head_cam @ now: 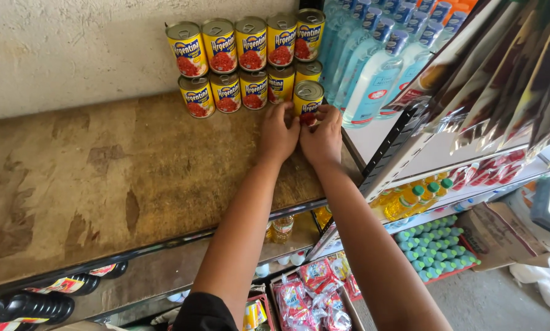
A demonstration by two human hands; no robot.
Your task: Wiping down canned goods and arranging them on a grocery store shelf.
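Note:
Both my hands reach to the back of a worn wooden shelf [103, 178]. My left hand [278, 133] and my right hand [322, 136] close together around one yellow tin can [308, 98] with a red picture on its label. That can stands on the shelf in front of two stacked rows of the same yellow cans [244, 61] against the white wall. My fingers cover the can's lower part.
Clear blue-capped bottles [373, 67] stand right of the cans. Hanging dark sachet strips [508, 73] fill the upper right. Lower shelves hold yellow oil bottles [410, 199], green-capped bottles [434, 248], red packets [311, 294] and dark sauce bottles [35, 303]. A cardboard box [502, 233] sits on the floor.

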